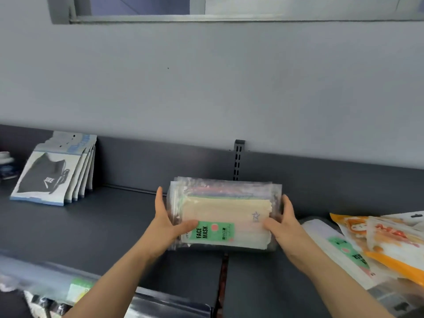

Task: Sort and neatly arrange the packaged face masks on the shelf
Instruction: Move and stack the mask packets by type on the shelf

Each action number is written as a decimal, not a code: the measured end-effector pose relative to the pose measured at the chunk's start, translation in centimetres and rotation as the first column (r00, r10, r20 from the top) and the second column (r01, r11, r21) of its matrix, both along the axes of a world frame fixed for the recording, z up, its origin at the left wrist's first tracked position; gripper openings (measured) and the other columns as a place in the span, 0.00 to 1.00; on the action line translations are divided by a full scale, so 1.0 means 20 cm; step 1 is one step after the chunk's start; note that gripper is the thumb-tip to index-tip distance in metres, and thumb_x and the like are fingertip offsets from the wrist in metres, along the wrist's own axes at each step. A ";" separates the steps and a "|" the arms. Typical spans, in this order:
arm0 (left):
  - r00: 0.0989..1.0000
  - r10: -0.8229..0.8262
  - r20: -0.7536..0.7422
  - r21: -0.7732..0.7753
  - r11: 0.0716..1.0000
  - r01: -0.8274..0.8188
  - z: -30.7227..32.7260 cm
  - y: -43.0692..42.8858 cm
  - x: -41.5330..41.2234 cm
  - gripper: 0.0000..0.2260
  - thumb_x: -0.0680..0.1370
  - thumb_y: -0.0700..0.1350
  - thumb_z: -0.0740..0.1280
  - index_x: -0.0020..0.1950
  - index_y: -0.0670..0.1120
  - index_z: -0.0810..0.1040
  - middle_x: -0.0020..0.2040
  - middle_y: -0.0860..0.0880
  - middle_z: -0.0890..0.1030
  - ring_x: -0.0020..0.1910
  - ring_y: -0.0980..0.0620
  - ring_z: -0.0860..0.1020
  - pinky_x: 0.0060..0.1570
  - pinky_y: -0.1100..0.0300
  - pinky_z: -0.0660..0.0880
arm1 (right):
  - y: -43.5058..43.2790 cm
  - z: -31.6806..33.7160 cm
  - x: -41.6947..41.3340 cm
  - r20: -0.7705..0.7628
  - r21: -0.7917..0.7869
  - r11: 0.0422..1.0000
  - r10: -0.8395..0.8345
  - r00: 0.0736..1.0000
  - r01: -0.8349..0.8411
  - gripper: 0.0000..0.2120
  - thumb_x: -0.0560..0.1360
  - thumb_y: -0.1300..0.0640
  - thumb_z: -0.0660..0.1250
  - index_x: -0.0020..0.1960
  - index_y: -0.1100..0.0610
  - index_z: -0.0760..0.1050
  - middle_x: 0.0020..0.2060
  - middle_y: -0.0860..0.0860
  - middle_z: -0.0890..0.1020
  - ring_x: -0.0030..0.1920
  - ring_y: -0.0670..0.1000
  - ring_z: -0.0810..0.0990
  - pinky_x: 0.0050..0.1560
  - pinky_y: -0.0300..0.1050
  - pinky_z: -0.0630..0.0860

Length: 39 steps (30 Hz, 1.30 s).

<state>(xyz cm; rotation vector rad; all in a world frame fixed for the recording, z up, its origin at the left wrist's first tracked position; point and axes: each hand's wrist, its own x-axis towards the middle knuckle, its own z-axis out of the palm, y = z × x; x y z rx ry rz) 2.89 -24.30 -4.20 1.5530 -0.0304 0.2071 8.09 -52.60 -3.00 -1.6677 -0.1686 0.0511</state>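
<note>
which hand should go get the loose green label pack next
Right, probably. The loose green-label pack lies just beside the right hand, under the orange packs. The left hand is across the clear stack both hands hold.

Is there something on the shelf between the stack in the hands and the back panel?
Nothing visible. The stack of face mask packs, held by the left hand and right hand, already stands near the back panel.

Wall: plain pale grey, evenly lit. Window frame: grey metal, far top edge. Shelf: dark grey, with low back panel. Slotted upright: right of centre, against the wall.
</note>
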 end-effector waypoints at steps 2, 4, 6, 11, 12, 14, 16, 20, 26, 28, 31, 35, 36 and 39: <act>0.999 0.048 0.004 -0.029 0.998 -0.048 0.01 0.09 0.00 0.59 0.66 0.42 0.78 0.78 0.62 0.35 0.53 0.57 0.83 0.52 0.54 0.84 0.57 0.52 0.77 | 0.10 0.03 0.01 -0.001 -0.017 1.000 0.018 1.000 -0.018 0.41 0.77 0.60 0.66 0.77 0.40 0.44 0.65 0.48 0.75 0.57 0.50 0.80 0.57 0.53 0.79; 0.997 0.075 0.014 -0.031 0.997 -0.074 0.05 0.21 0.01 0.61 0.64 0.44 0.80 0.78 0.61 0.36 0.49 0.55 0.86 0.50 0.53 0.85 0.54 0.51 0.77 | 0.23 0.05 0.05 -0.005 -0.035 0.998 0.047 0.999 -0.047 0.40 0.75 0.57 0.67 0.77 0.40 0.46 0.67 0.47 0.74 0.58 0.50 0.80 0.62 0.56 0.76; 0.996 0.090 0.023 -0.012 0.996 -0.090 0.09 0.35 0.04 0.63 0.61 0.47 0.82 0.78 0.60 0.36 0.50 0.52 0.85 0.49 0.52 0.85 0.53 0.52 0.78 | 0.38 0.09 0.08 -0.019 -0.052 0.997 0.062 0.998 -0.063 0.42 0.72 0.54 0.68 0.76 0.40 0.46 0.68 0.47 0.73 0.59 0.51 0.79 0.62 0.57 0.76; 0.996 0.081 -0.036 0.032 0.996 -0.080 0.16 0.74 0.18 0.74 0.47 0.57 0.85 0.78 0.59 0.36 0.61 0.48 0.80 0.55 0.47 0.83 0.64 0.40 0.73 | 0.80 0.14 0.18 -0.035 -0.070 0.997 0.035 0.999 -0.037 0.45 0.70 0.50 0.67 0.77 0.40 0.41 0.72 0.46 0.65 0.67 0.55 0.71 0.67 0.59 0.70; 0.996 0.067 -0.054 0.050 0.997 -0.064 0.17 0.81 0.22 0.73 0.49 0.55 0.85 0.78 0.58 0.35 0.64 0.46 0.78 0.56 0.46 0.83 0.64 0.40 0.73 | 0.87 0.14 0.21 -0.043 -0.067 0.998 0.012 0.999 -0.015 0.46 0.68 0.49 0.67 0.77 0.41 0.43 0.72 0.47 0.66 0.67 0.55 0.71 0.66 0.60 0.70; 0.996 0.042 -0.081 0.074 0.997 -0.036 0.17 0.93 0.30 0.64 0.62 0.45 0.82 0.79 0.56 0.35 0.67 0.44 0.75 0.57 0.45 0.81 0.62 0.41 0.74 | 1.00 0.12 0.24 -0.080 -0.051 0.998 -0.033 0.996 0.028 0.47 0.64 0.48 0.68 0.76 0.41 0.45 0.72 0.49 0.67 0.67 0.56 0.72 0.65 0.63 0.71; 0.994 0.022 -0.106 0.118 0.993 -0.010 0.14 1.03 0.38 0.57 0.69 0.39 0.77 0.79 0.54 0.34 0.70 0.44 0.72 0.60 0.45 0.79 0.64 0.44 0.73 | 1.11 0.10 0.26 -0.110 -0.054 0.995 -0.084 0.990 0.079 0.46 0.69 0.54 0.67 0.77 0.43 0.42 0.72 0.49 0.67 0.67 0.56 0.71 0.66 0.61 0.70; 0.989 -0.008 -0.148 0.254 0.966 0.046 0.11 1.16 0.46 0.58 0.68 0.42 0.79 0.79 0.56 0.36 0.78 0.46 0.63 0.64 0.44 0.77 0.62 0.43 0.75 | 1.25 0.05 0.24 -0.131 -0.120 0.984 -0.146 0.981 0.131 0.42 0.76 0.63 0.61 0.79 0.49 0.37 0.77 0.51 0.55 0.72 0.57 0.63 0.62 0.47 0.66; 0.983 -0.070 -0.171 0.309 0.943 0.121 0.04 1.21 0.49 0.55 0.69 0.44 0.78 0.79 0.58 0.38 0.78 0.49 0.62 0.57 0.44 0.82 0.60 0.43 0.77 | 1.27 -0.02 0.21 -0.102 -0.148 0.955 -0.272 0.957 0.256 0.41 0.77 0.64 0.62 0.79 0.50 0.39 0.74 0.52 0.62 0.64 0.54 0.72 0.63 0.48 0.70; 0.980 -0.056 -0.191 0.316 0.942 0.115 0.03 1.22 0.49 0.58 0.65 0.47 0.79 0.79 0.59 0.38 0.78 0.48 0.63 0.59 0.43 0.81 0.60 0.43 0.76 | 1.26 -0.02 0.21 -0.099 -0.171 0.946 -0.294 0.951 0.275 0.41 0.76 0.62 0.63 0.79 0.49 0.40 0.73 0.50 0.64 0.61 0.53 0.74 0.62 0.50 0.72; 0.968 -0.042 -0.246 0.299 0.947 0.117 0.04 1.23 0.49 0.63 0.58 0.52 0.80 0.78 0.59 0.35 0.76 0.45 0.66 0.57 0.43 0.81 0.62 0.43 0.75 | 1.26 -0.03 0.21 -0.140 -0.185 0.942 -0.306 0.942 0.279 0.41 0.75 0.60 0.63 0.79 0.49 0.42 0.75 0.51 0.61 0.65 0.55 0.71 0.66 0.53 0.69; 0.966 -0.036 -0.257 0.259 0.960 0.104 0.05 1.23 0.46 0.56 0.71 0.38 0.76 0.79 0.55 0.34 0.75 0.43 0.67 0.49 0.45 0.84 0.55 0.46 0.79 | 1.32 -0.03 0.23 -0.167 -0.177 0.950 -0.286 0.944 0.256 0.41 0.74 0.60 0.62 0.79 0.50 0.41 0.76 0.52 0.59 0.68 0.58 0.67 0.67 0.52 0.67; 0.968 -0.040 -0.248 0.240 0.965 0.102 0.05 1.23 0.46 0.55 0.71 0.37 0.76 0.79 0.56 0.35 0.75 0.42 0.67 0.48 0.44 0.84 0.53 0.46 0.80 | 1.34 -0.03 0.23 -0.163 -0.175 0.950 -0.286 0.944 0.258 0.41 0.74 0.61 0.61 0.79 0.51 0.41 0.76 0.53 0.59 0.68 0.58 0.67 0.65 0.50 0.67; 0.972 -0.077 -0.221 0.160 0.980 0.114 0.05 1.24 0.44 0.55 0.71 0.33 0.75 0.79 0.61 0.38 0.73 0.42 0.70 0.46 0.43 0.85 0.47 0.44 0.82 | 1.36 -0.03 0.25 -0.177 -0.129 0.958 -0.275 0.945 0.254 0.42 0.72 0.64 0.61 0.79 0.52 0.42 0.75 0.54 0.60 0.66 0.58 0.68 0.56 0.48 0.70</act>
